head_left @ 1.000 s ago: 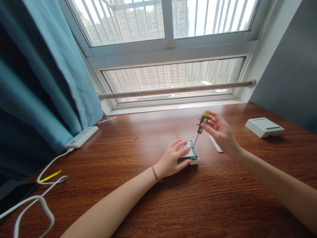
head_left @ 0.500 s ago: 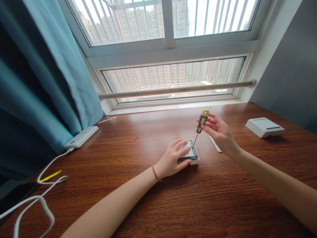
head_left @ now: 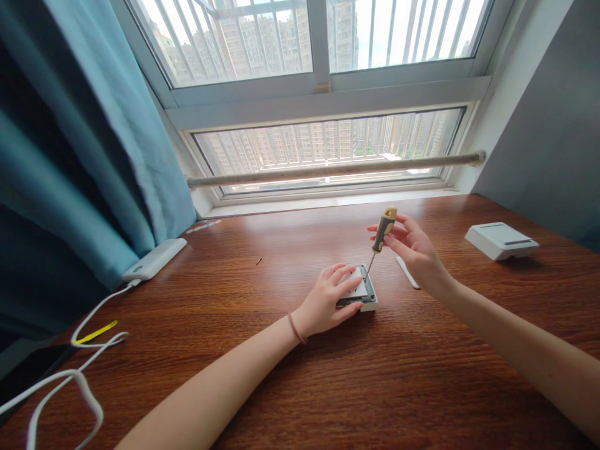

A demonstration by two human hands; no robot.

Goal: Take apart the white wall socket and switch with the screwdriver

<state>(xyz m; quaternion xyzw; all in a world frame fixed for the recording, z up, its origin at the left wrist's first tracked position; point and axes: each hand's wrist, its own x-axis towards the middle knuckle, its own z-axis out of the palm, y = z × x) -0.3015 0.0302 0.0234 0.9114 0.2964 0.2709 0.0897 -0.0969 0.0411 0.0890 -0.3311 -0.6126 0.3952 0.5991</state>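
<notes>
A small white and grey switch module lies on the wooden table near its middle. My left hand rests on top of it, fingers spread and pressing it down. My right hand pinches the yellow and black handle of a screwdriver, which stands tilted with its thin tip on the module's far right corner.
A white strip lies just right of the module. A white switch plate sits at the far right. A tiny screw lies to the left. A white power bank with white cables is by the blue curtain.
My right hand's fingers have shifted slightly round the screwdriver handle, which leans a touch more to the left. My left hand and the module have stayed put.
</notes>
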